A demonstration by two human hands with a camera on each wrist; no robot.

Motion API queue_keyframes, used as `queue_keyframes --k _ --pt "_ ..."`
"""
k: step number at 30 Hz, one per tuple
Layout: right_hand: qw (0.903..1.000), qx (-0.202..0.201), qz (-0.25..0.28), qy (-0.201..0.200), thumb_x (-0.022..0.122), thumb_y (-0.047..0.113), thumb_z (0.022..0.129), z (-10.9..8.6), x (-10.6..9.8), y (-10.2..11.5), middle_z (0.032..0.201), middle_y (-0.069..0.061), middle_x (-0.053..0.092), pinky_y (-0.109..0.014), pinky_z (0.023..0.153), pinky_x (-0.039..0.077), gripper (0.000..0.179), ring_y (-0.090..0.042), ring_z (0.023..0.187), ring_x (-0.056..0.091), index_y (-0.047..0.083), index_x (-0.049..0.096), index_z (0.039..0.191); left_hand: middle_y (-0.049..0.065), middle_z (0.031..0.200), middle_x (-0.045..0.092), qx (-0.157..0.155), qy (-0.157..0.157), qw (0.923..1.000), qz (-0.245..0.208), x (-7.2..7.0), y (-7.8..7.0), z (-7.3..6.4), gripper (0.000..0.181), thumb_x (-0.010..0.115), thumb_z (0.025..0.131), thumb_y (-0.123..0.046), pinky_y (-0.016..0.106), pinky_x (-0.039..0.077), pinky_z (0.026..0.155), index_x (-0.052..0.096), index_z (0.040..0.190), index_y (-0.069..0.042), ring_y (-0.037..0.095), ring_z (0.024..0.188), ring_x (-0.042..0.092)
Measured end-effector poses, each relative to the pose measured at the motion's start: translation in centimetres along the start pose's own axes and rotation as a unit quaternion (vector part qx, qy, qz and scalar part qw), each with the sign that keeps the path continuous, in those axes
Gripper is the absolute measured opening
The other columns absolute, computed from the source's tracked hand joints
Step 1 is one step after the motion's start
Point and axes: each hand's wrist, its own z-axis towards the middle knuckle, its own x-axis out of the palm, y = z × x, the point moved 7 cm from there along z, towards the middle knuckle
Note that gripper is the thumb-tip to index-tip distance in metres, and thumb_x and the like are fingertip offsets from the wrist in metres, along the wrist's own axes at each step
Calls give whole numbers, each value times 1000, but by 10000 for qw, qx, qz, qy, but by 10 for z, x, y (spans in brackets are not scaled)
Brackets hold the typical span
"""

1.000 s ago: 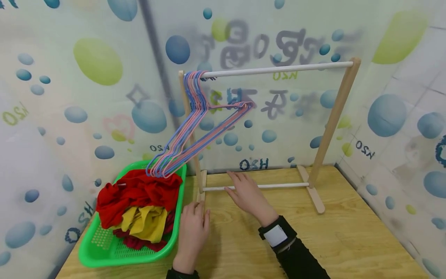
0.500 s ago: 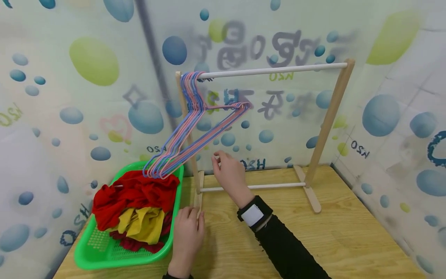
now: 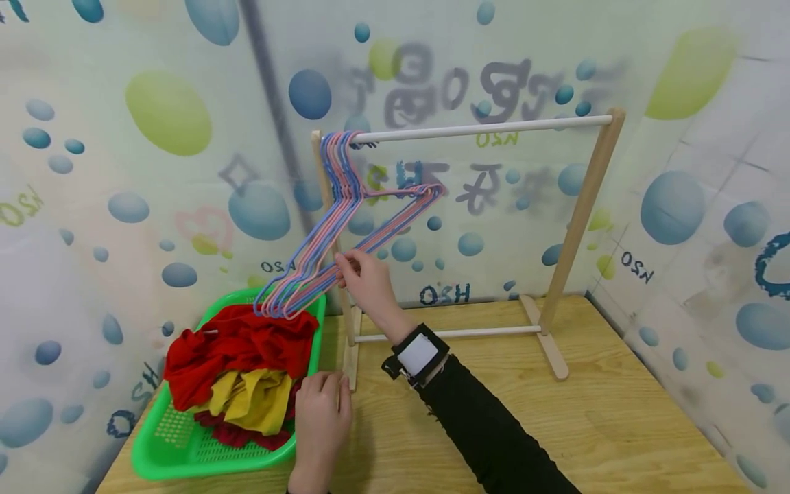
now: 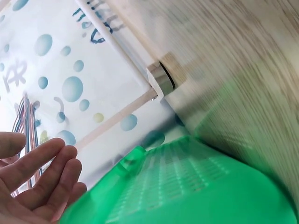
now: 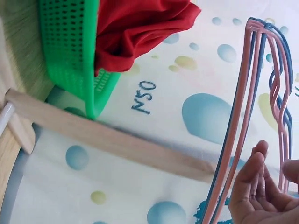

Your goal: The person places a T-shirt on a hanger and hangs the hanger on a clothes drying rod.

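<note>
A bunch of pink and blue clothes hangers hangs from the left end of a rack's white top rail. My right hand is at the hangers' lower bars, fingers loosely bent. In the right wrist view its thumb stands apart from the fingers, beside the hanger bars. Low at the right side of a green basket is my left hand. The left wrist view shows its fingers nearly straight, with nothing held. Red cloth and yellow cloth lie crumpled in the basket.
The rack has wooden uprights, a white lower rail and wooden feet on the wooden table. Behind it is a wall covering with blue and green spots.
My right hand has risen from the lower rail and gone left to the hangers' lower bars. My left hand has shifted slightly down and left, towards the basket.
</note>
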Motion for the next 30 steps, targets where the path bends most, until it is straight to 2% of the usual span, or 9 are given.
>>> queue_keyframes --k 6,11,14,18,22,25,30 --pt "9959 490 743 147 56 23 106 4 11 3 103 -22 75 -39 79 62 34 -33 92 75 -7 70 116 14 83 67 8 -175 9998 21 -6 3 -2 8 77 85 -5 48 48 67 78 87 3 31 77 60" --pt "9812 1004 1612 347 54 23 107 7 18 0 113 -24 73 -36 87 60 35 -31 103 74 -7 68 120 13 80 67 142 -290 9995 25 -8 2 -3 7 77 83 -4 48 48 65 77 85 3 31 74 60" --pt "9738 1166 1904 434 54 22 107 8 19 1 115 -26 72 -35 89 60 35 -32 105 74 -8 66 121 13 80 66 114 -247 9996 28 -9 2 -3 7 77 84 -4 47 48 65 77 84 3 30 74 59" --pt "9706 1313 1966 456 56 20 106 10 18 6 115 -27 71 -36 89 60 33 -31 101 74 -8 65 122 13 81 66 38 -137 9999 21 -8 2 -2 7 77 84 -4 46 48 66 77 83 3 30 75 59" --pt "9687 1467 1955 423 55 18 106 10 14 8 110 -24 72 -36 88 60 32 -22 90 73 -7 63 125 13 83 67 -118 96 9999 22 -6 2 -1 10 76 87 -6 46 49 68 77 85 3 29 77 59" --pt "9646 1635 2020 450 53 19 107 9 12 9 104 -17 72 -36 88 59 33 -13 84 69 -4 61 128 14 84 67 -215 215 9995 40 -4 2 -1 11 75 89 -8 47 50 68 78 86 3 29 78 60" --pt "9558 1656 2363 564 48 18 109 8 10 13 92 -6 66 -38 87 59 31 -10 77 64 -6 57 126 13 83 67 -167 144 9997 45 -5 1 -1 11 75 88 -8 46 49 66 78 85 2 29 77 60"
